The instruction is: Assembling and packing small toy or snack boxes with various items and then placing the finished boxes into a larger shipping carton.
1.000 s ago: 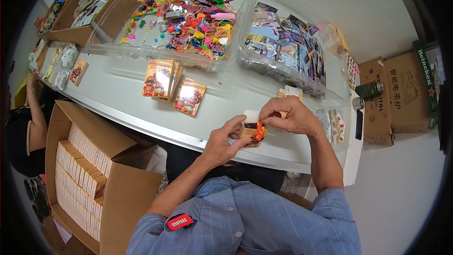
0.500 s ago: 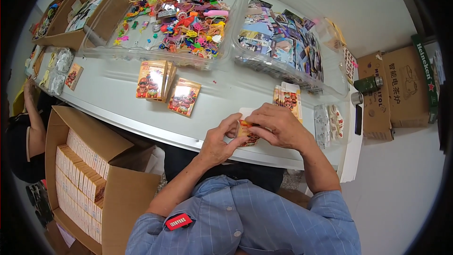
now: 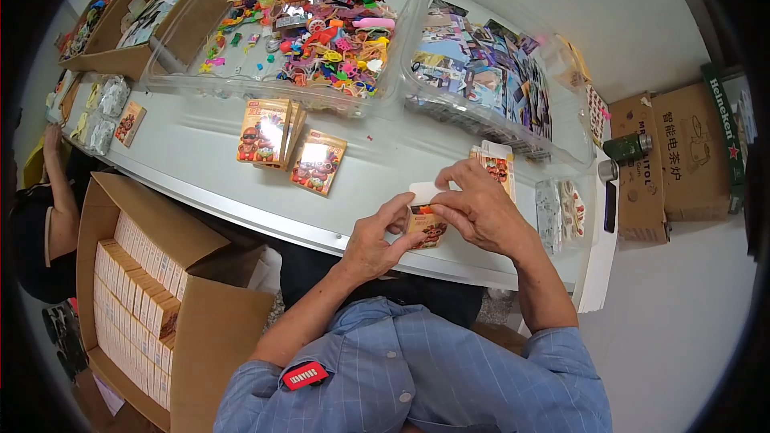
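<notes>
A small orange printed box (image 3: 427,228) with its white lid flap (image 3: 423,191) raised stands near the table's front edge. My left hand (image 3: 377,239) grips its left side between thumb and fingers. At its open top is my right hand (image 3: 481,210), thumb and fingers bent at the mouth and the flap; whether something is pinched there is hidden. Something orange and dark shows inside the mouth. Behind my right hand stand several like boxes (image 3: 499,167). Farther left is a stack of the same boxes (image 3: 263,132), with another box (image 3: 318,163) leaning beside it.
Clear bins of small plastic toys (image 3: 333,40) and picture cards (image 3: 489,72) line the back. A carton of boxes (image 3: 136,305) stands lower left. Wrapped packs (image 3: 549,212) lie at the right, near a dark green cylinder (image 3: 626,147). Another person's arm (image 3: 58,192) shows far left.
My right hand has lifted slightly and its fingers have opened out from the box top. The white flap and the box's mouth now show more. The left hand keeps its hold.
</notes>
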The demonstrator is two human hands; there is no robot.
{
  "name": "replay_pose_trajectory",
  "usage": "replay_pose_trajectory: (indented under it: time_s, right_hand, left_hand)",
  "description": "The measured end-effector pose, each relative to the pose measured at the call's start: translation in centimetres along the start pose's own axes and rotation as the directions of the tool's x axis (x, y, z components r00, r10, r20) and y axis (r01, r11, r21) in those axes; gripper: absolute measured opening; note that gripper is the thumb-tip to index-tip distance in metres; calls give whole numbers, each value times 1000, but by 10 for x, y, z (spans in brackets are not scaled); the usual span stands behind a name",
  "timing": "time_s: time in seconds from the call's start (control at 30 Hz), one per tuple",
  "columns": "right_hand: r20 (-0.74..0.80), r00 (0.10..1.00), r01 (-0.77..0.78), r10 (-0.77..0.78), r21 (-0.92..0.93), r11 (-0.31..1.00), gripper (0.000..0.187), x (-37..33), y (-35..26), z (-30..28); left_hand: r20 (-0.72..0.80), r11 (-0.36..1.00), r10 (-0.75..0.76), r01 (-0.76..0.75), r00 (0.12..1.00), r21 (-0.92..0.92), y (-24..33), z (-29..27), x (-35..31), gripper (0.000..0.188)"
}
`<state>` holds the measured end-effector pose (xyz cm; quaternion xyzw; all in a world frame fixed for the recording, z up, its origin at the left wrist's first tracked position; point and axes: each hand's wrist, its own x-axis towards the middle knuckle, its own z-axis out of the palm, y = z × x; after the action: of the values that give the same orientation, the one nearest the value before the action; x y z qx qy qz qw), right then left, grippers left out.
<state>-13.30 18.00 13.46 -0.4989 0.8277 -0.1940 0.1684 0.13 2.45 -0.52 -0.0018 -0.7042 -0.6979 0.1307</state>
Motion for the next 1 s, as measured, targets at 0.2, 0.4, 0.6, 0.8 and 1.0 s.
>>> replay_pose_trajectory:
  time_s: [0.2, 0.4, 0.6, 0.8, 1.0]
  right_hand:
    - [-221, 975, -6, -3, -41, 999, 13, -2, 7, 4]
    - [-63, 988, 154, -144, 189, 970, 7, 4, 9, -14]
    - [-434, 858, 227, -273, -157, 961, 17, 102, -14, -67]
    - [81, 995, 95, -60, -560, 823, 19, 249, 20, -52]
    - [136, 989, 34, 66, -628, 778, 19, 294, 39, -19]
  left_hand:
    - [-18, 998, 44, -43, 999, 40, -1, 0, 0, 69]
    - [-45, 993, 88, -84, 995, 78, 4, -1, 2, 64]
    - [-12, 994, 58, -57, 998, 89, 15, -5, 3, 60]
    - [21, 994, 43, -44, 999, 100, 12, -3, 4, 63]
    - [34, 997, 28, -30, 999, 66, 10, -9, 3, 60]
